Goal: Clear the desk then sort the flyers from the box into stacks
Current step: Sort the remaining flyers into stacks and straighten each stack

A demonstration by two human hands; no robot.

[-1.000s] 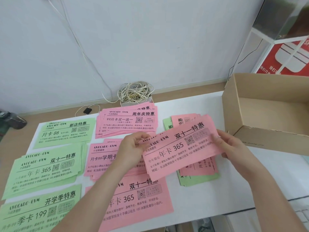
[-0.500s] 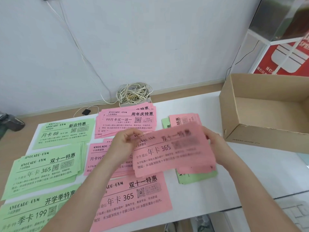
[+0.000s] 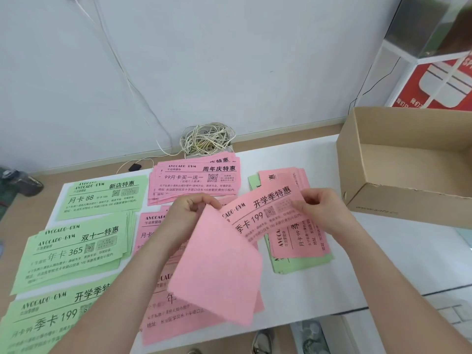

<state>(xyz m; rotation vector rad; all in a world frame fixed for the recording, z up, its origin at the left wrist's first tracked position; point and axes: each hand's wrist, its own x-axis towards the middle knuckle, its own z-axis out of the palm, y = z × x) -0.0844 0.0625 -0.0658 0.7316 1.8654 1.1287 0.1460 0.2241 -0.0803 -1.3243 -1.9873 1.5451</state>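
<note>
My left hand (image 3: 189,213) pinches the top corner of a pink flyer (image 3: 217,272) that hangs down with its blank back toward me. My right hand (image 3: 324,208) holds a second pink flyer (image 3: 260,215), printed "199", by its right end. Under my hands lies a mixed pile of pink and green flyers (image 3: 298,246). Sorted stacks lie on the white desk (image 3: 383,251): green stacks (image 3: 76,249) at the left, pink stacks (image 3: 196,180) in the middle. The cardboard box (image 3: 370,198) stands open at the right; the part of its inside that shows is bare.
A coil of white cable (image 3: 207,139) lies behind the pink stacks against the wall, with a small black plug (image 3: 134,166) beside it. A dark object (image 3: 20,182) sits at the far left edge. A red-and-white sign (image 3: 439,83) stands behind the box.
The pink "365" flyer both hands held has swung down in my left hand, back side out. My right hand now holds a separate "199" flyer.
</note>
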